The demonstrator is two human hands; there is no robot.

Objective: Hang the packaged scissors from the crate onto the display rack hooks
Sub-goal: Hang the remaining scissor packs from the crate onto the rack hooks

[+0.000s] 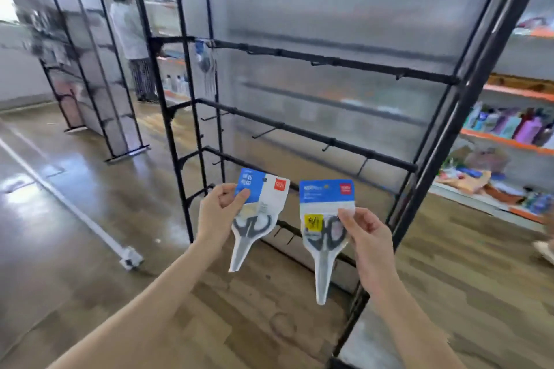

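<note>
I hold two packs of scissors in front of the black display rack (329, 61). My left hand (220, 213) pinches the left scissors pack (254, 216) by its blue and white card, the pack tilted with blades pointing down. My right hand (364, 237) pinches the right scissors pack (325, 228) at its right edge; that pack hangs upright and bears a yellow sticker. One more scissors pack (204, 58) hangs on a hook at the left end of the rack's upper bar. Several bare hooks (265, 132) stick out from the lower bars. No crate is in view.
A second black rack (90, 69) stands at the back left. A person (132, 39) stands behind the main rack. Orange shelves (509, 141) with bottles and goods run along the right. A white rail with a foot (130, 259) lies across the wooden floor.
</note>
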